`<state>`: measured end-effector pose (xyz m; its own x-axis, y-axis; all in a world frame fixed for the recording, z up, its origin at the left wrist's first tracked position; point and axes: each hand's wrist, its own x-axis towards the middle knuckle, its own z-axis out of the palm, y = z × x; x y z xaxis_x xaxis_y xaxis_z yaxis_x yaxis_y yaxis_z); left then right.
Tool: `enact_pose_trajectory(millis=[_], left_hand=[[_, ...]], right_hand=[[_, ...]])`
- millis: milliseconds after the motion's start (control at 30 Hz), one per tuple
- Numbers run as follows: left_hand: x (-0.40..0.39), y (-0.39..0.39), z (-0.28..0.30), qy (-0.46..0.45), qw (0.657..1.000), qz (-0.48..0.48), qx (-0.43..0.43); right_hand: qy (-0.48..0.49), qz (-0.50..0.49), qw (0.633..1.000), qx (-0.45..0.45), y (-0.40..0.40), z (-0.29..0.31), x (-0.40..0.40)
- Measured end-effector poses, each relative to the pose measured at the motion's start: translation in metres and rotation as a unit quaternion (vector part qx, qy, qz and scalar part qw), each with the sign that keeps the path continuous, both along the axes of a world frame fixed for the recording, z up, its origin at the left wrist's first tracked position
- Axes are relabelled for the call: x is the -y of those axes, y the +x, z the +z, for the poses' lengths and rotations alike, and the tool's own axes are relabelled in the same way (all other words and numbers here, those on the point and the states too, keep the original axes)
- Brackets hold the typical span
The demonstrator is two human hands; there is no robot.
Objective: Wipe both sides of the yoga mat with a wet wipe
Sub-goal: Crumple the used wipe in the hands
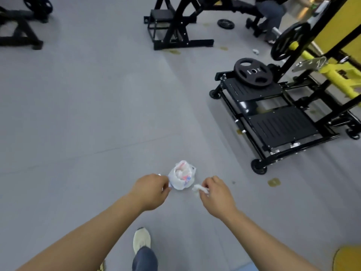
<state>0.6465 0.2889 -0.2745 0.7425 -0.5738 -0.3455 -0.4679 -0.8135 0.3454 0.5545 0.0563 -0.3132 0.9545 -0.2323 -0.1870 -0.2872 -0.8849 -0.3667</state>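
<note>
Wet wipe (200,188): a crumpled white wad, pinched in the fingers of the right hand, low in the middle of the view, just right of the plastic bag and above the grey floor.
Black frame (20,34): far left at the top, a dark piece of gym equipment standing on the floor, with a round plate on it.
Floor (88,114): grey, smooth, with faint seams; a few yellowish marks lie toward the right.
Left hand (149,190): fingers curled, gripping the edge of the plastic bag at its left side; the bare forearm runs down to the lower-left corner.
Shoe (142,239): pale, pointing up the view, between the two forearms, with a dark blue trouser leg below it.
Plastic bag (181,176): thin, white, with red and blue print, bunched, with white stuff inside; it sits between the two hands.
Bench frame (175,26): black, at the top centre, well apart from the hands.
Right hand (216,194): fingers curled round the wet wipe, back of the hand up, just beside the bag without touching it.
Weight plate (253,72): black, lying flat on a black platform of the machine.
Machine (283,122): black with yellow parts, on small wheels, at the right.
Person (271,10): partly seen at the top right, behind the equipment.
</note>
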Motion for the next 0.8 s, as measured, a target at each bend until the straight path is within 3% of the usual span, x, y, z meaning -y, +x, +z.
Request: enact_pose_trajectory(millis=[133,300,567,800], left_hand=[[0.006,0.072,-0.031,-0.024,1.0,0.007,0.017],[0.018,0.144,-0.075,-0.057,0.997,0.027,0.044],[0.06,0.234,-0.211,-0.058,0.995,0.027,0.07],[0.067,0.26,-0.328,-0.073,0.993,0.029,0.088]], right_hand=[[-0.026,-0.063,0.998,-0.014,0.059,-0.064,0.01],[-0.053,-0.037,0.992,-0.107,0.127,-0.141,0.029],[-0.07,0.013,0.98,-0.183,0.212,-0.303,0.052],[-0.094,0.022,0.974,-0.204,0.241,-0.425,0.062]])
